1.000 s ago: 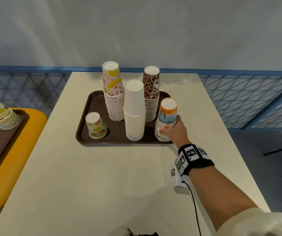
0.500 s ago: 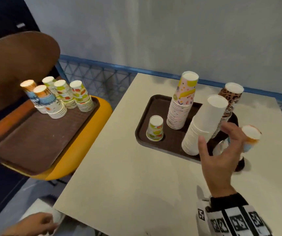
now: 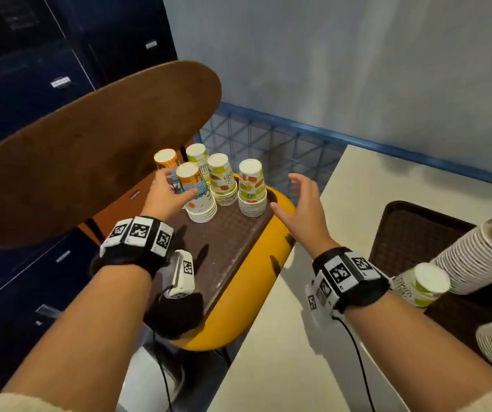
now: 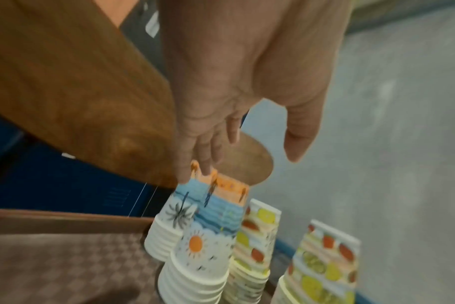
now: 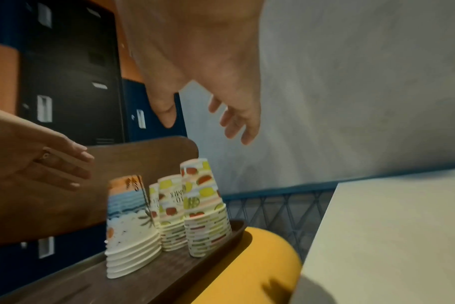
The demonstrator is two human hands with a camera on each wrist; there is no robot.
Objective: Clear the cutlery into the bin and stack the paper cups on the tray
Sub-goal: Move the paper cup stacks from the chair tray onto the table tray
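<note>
1. A cream table [image 3: 342, 278] fills the right of the head view; beside its left edge stands a yellow chair [image 3: 256, 281] with a brown wooden backrest [image 3: 90, 150].
2. A dark brown tray [image 3: 224, 242] lies on the chair seat, and a second tray [image 3: 411, 230] sits on the table at the right, bearing tall stacks of paper cups [image 3: 476, 257] and one small fruit-print stack [image 3: 420, 283].
3. Both forearms stretch forward over the chair tray, each wrist wearing a black band with square markers.
4. The left hand [image 3: 167, 194] reaches with straight, spread fingers; its fingertips [image 4: 192, 170] are at the top of the beach-print cup stack [image 3: 198, 193], and whether they touch is unclear through the blur. It grips nothing.
5. The right hand [image 3: 301, 203] hovers palm-inward, fingers loosely spread, empty, just right of the fruit-print stack [image 3: 250, 188].
6. Five upside-down cup stacks cluster at the far end of the chair tray.
</note>
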